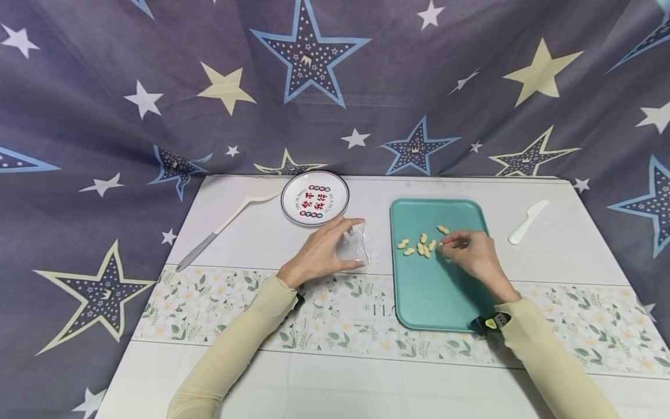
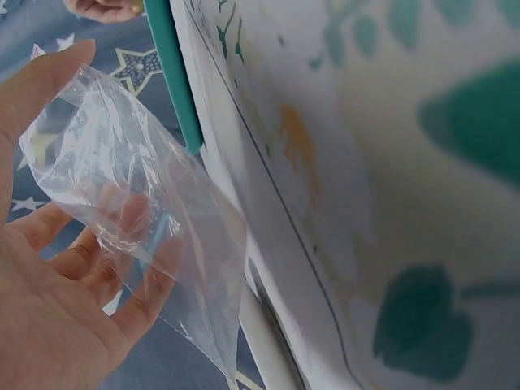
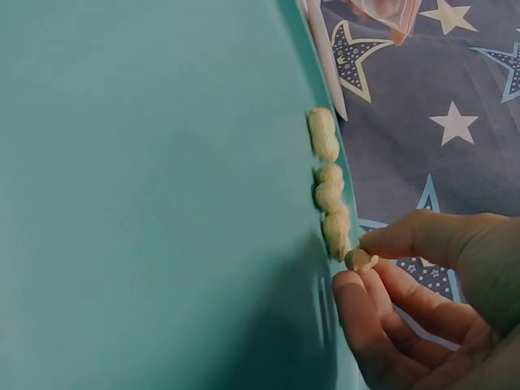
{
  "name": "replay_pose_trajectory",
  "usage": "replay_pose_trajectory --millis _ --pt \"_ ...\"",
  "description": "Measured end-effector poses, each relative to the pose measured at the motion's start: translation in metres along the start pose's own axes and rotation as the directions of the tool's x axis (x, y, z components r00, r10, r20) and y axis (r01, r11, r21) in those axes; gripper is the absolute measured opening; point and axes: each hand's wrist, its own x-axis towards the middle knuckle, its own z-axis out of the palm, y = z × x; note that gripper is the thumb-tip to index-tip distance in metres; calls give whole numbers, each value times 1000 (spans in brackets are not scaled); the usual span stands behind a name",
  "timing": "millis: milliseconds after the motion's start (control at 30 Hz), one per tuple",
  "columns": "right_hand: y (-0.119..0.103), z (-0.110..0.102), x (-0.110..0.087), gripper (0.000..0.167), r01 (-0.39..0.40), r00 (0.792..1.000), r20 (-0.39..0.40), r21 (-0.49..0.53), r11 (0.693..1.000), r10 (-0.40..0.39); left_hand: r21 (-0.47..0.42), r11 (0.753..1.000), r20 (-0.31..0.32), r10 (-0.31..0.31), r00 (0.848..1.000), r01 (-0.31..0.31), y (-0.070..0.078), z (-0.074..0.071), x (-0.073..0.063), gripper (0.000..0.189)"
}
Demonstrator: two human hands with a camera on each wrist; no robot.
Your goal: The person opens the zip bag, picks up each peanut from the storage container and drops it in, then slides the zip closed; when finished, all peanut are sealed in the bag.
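My left hand holds a clear plastic bag beside the tray's left edge. In the left wrist view the thumb is at the bag's upper edge, and the fingers show through the film. Over the teal tray, my right hand pinches a peanut between thumb and fingertips. Several unshelled peanuts lie loosely grouped on the tray just left of that hand, and one peanut lies a little farther back.
A white plate with red lettering stands behind my left hand. To its left lies a long spoon with a grey handle end. A white knife rests right of the tray. The star-patterned cloth rises along the table's back edge.
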Motion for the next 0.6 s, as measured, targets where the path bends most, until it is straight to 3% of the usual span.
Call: replay_pose_trajectory --millis 600 --pt "-38 14 2 22 14 997 67 165 986 -25 -8 1000 3 -2 1000 2 3 1 -1 97"
